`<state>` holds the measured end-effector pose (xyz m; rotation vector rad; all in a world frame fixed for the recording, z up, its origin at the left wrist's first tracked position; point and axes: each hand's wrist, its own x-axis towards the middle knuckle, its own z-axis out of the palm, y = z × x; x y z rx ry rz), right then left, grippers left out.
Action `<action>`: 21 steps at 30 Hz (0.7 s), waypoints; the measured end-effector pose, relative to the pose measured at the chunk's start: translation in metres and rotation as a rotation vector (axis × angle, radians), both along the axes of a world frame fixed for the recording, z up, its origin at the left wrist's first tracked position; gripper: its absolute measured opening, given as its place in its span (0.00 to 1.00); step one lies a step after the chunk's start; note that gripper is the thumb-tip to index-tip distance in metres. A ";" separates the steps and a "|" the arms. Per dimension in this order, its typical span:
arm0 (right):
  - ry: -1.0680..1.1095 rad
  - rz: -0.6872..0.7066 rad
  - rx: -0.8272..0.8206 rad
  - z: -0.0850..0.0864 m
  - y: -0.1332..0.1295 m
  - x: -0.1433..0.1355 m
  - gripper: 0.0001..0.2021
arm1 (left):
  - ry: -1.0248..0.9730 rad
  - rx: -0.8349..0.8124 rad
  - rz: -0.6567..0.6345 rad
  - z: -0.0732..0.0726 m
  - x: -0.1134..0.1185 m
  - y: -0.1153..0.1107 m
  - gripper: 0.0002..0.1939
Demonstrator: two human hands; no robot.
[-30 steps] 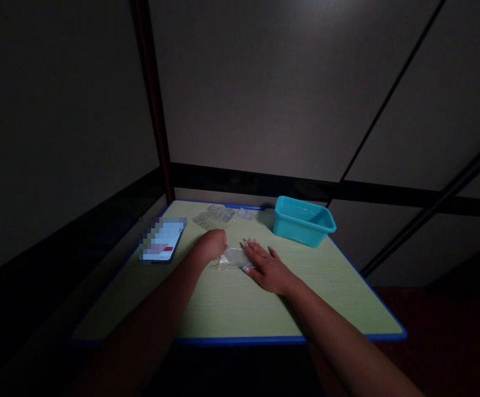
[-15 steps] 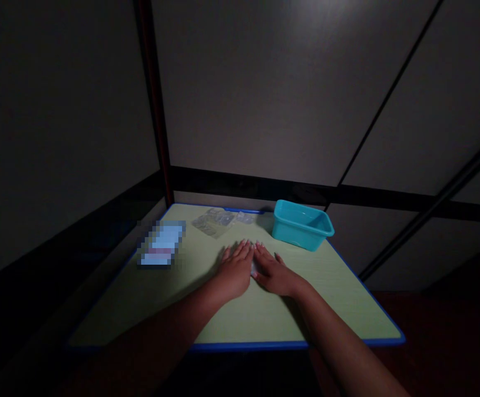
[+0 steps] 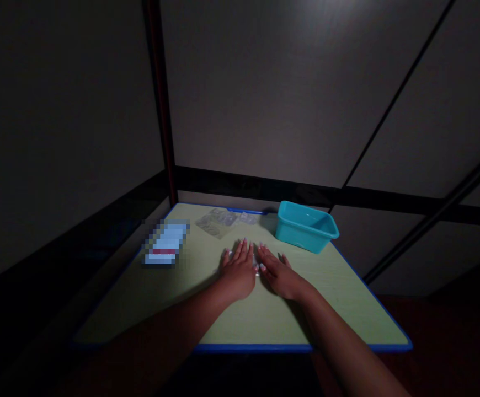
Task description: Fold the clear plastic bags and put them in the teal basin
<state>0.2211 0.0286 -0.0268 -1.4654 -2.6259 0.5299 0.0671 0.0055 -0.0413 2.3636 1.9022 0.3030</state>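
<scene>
My left hand (image 3: 240,274) lies palm down with its fingers spread over a small clear plastic piece (image 3: 257,263), which looks like a flat bag. Most of that piece is hidden beneath the hand; only shiny bits show between the fingers and at its right side. My right hand (image 3: 280,275) rests just to the right, fingers stretched forward, its thumb and fingertips close to the plastic's right edge. Whether the right hand touches it I cannot tell. Beyond the hands, several clear plastic bags (image 3: 217,220) lie flat on the pale green table (image 3: 256,320).
A turquoise plastic basin (image 3: 302,234) stands at the table's back right. On the left lies a blurred, bright phone-like rectangle (image 3: 168,243). Blue trim (image 3: 256,348) edges the table, and a wall panel (image 3: 248,110) rises behind it.
My left hand has shifted right across the plastic, its fingers spreading wider. The hands' fingertips are further apart, showing more plastic. The whole view has shifted slightly.
</scene>
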 end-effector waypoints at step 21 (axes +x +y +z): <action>0.030 0.059 0.052 -0.009 0.008 0.002 0.30 | 0.036 -0.350 -0.048 0.027 -0.026 0.009 0.45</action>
